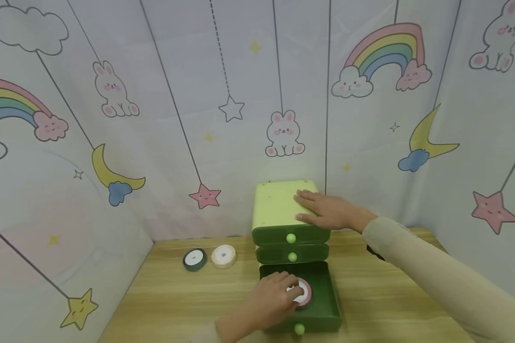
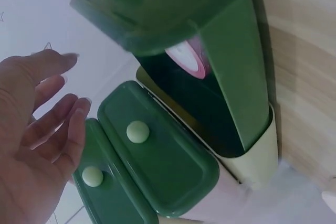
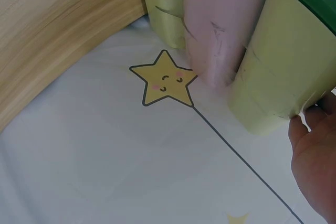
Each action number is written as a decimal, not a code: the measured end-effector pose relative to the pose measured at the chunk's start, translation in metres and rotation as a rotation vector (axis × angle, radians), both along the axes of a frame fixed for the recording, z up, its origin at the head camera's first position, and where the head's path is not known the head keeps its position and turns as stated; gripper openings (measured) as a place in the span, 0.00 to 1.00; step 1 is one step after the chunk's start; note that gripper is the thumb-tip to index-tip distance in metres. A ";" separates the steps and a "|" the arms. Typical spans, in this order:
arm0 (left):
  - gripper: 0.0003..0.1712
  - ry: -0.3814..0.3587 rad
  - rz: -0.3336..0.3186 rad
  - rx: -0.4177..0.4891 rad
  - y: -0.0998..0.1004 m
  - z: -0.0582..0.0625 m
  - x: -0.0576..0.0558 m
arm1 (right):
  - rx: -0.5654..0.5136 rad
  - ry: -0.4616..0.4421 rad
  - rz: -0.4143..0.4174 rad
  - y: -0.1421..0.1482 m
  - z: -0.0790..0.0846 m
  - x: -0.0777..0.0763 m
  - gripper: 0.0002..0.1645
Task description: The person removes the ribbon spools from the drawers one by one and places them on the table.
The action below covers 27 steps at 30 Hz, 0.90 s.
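Observation:
A small cabinet [image 1: 279, 202] with a pale green top has three dark green drawers. Its bottom drawer [image 1: 326, 286] is pulled out, and a spool of pink ribbon [image 1: 307, 296] lies in it. My left hand [image 1: 274, 297] is over this drawer, its fingers overlapping the spool in the head view. In the left wrist view the left hand [image 2: 44, 124] has loosely bent fingers with nothing between them, apart from the spool [image 2: 189, 59]. On the cabinet's top lies my right hand [image 1: 330, 210], fingers extended; the right wrist view catches part of it [image 3: 317, 156] against the pale casing.
Left of the cabinet, a dark green ribbon spool [image 1: 194, 259] and a cream one [image 1: 224, 256] lie on the wooden table [image 1: 167, 305]. The two upper drawers are closed, with round light green knobs. A printed cloth backdrop [image 1: 240, 157] stands close behind.

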State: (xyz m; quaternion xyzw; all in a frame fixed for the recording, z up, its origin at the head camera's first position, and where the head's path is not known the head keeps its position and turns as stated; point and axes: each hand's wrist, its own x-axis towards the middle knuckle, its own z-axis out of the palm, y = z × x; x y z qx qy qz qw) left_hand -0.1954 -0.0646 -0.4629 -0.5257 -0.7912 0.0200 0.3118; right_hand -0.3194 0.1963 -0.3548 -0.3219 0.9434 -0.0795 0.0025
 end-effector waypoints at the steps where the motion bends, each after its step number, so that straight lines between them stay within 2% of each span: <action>1: 0.16 -0.023 0.012 -0.021 0.000 0.003 -0.002 | 0.000 0.001 0.001 0.000 0.000 0.000 0.49; 6: 0.18 -0.208 0.056 -0.115 0.002 0.015 -0.014 | 0.001 -0.004 0.000 0.001 0.001 0.000 0.49; 10: 0.20 -0.331 0.050 -0.163 0.004 0.017 -0.025 | 0.015 -0.008 -0.005 0.001 0.001 0.001 0.50; 17: 0.21 -0.381 0.015 -0.256 0.010 0.013 -0.036 | 0.052 0.008 0.001 -0.002 0.001 0.004 0.49; 23: 0.22 -0.416 0.043 -0.346 0.017 0.011 -0.042 | 0.112 0.044 0.003 -0.003 0.003 0.005 0.49; 27: 0.22 -0.447 0.056 -0.381 0.020 0.007 -0.047 | 0.115 0.027 -0.009 -0.003 0.001 0.004 0.49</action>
